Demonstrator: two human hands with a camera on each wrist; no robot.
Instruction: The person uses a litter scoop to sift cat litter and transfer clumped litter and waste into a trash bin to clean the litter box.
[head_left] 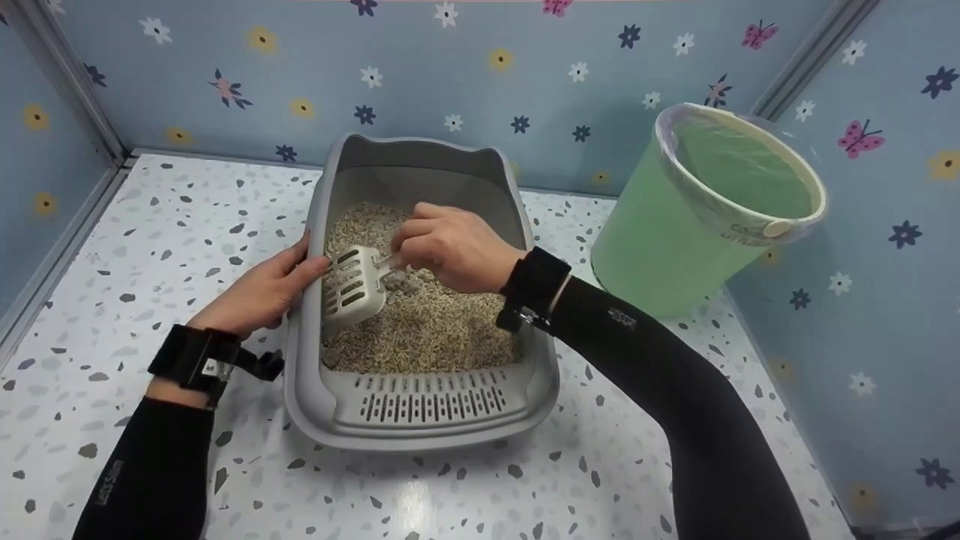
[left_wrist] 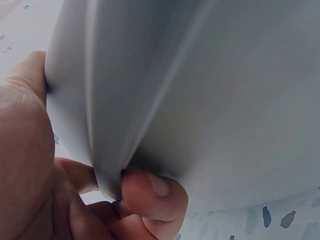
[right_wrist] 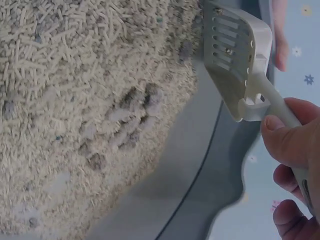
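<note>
Right now my right-hand fingers (right_wrist: 285, 145) are curled round the handle of the white slotted scoop (head_left: 352, 286), thumb pressed on top of the handle where it meets the scoop's head, as the right wrist view shows. In the head view my right hand (head_left: 450, 247) sits near the centre of the frame, over the middle of the litter, and the scoop slants down to the left from it with its slotted head just above the pellets.

My left-hand fingers (left_wrist: 150, 192) are pinching the side wall of the grey litter box (head_left: 420, 420), thumb over the rim and fingertips against the outer face; the left wrist view is almost filled by that grey plastic. My left hand (head_left: 262, 292) lies left of centre in the head view, touching the box's left edge just beside the scoop's head.

Pale pellet litter (head_left: 435, 330) fills the box, with darker grey clumps (right_wrist: 130, 115) in it near the middle of the right wrist view. Beyond, at the upper right of the head view, a green bucket (head_left: 675, 232) with a clear liner stands tilted against the flowered wall (head_left: 450, 75), well apart from the box. Everything rests on a speckled white floor (head_left: 150, 225).
</note>
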